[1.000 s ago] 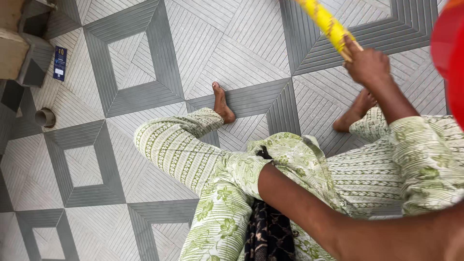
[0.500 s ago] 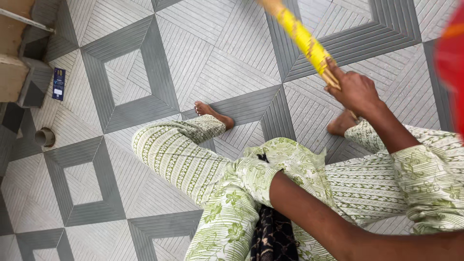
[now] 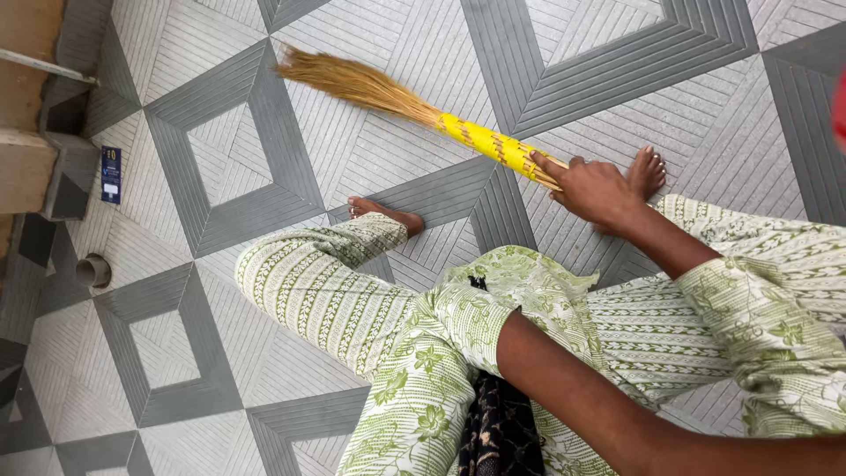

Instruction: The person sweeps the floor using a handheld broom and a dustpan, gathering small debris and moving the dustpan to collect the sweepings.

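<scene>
The right hand (image 3: 592, 188) is closed around the yellow-wrapped handle of a straw-coloured grass broom (image 3: 423, 110), fingers curled over the bound end with the index finger laid along the wrapping. From the hand the broom runs up and to the left, its loose bristle fan lying low over the grey-and-white ribbed floor tiles (image 3: 220, 159), well beyond the fingertips. The left hand is out of sight; only its bare forearm (image 3: 617, 414) crosses the lower part of the view, folded against the green patterned clothing (image 3: 423, 353), so whether it is clenched or slack cannot be told.

To sweep well from this grip, I would judge that the bristles should stay flat and light on the tile, drawn along the ribs rather than across them, since the grooves likely trap dust. Holding this far back gives reach but little pressure, so short overlapping strokes probably serve better than one long pull. One bare foot (image 3: 388, 213) stands left of and below the hand, the other (image 3: 648, 172) just right of it; strokes should pass clear of both.
</scene>
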